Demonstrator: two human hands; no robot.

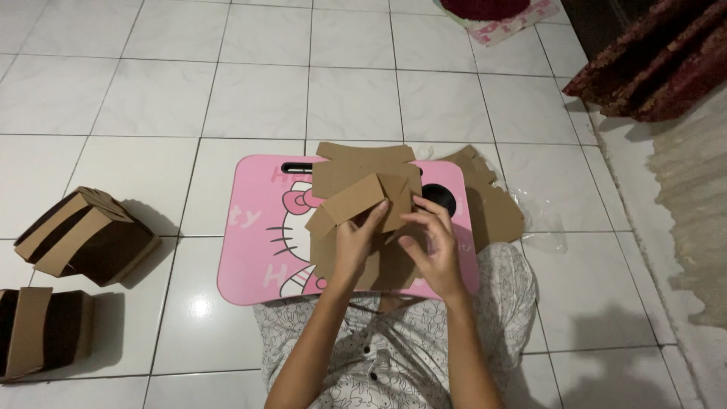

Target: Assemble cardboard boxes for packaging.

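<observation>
Two bare hands meet on one flat, die-cut brown cardboard box blank point(363, 198), held just above the pink rectangular lap tabletop with a cartoon cat print point(254, 250). The left hand point(350, 246) comes at it from below and left, its fingers point(376, 214) curled up onto a folded flap and pinching that flap from behind. The right hand point(433, 246) sits just beside it on the right, fingers point(424, 206) bent over the blank's lower right part, thumb pressing toward the left hand; both hands are closed on the cardboard, not spread open.

The blank lies directly ahead of and above the fingers, away from the person's body. Its long axis runs roughly left to right across the tabletop, with the raised flap slanting up to the right. Neither hand is clearly nearer: both touch it, the left on the slanted flap, the right on the panel next to it. Its lower part is hidden behind the hands, so I cannot tell how far it is folded.

Behind the blank, more flat brown cardboard sheets point(496, 208) lie at the tabletop's right edge, partly on the white tiled floor point(151, 98), with a crumpled clear plastic wrapper point(541, 227) next to them. Well apart on the left stand two assembled brown cardboard boxes point(83, 235), one tilted, one nearer the lower corner.
</observation>
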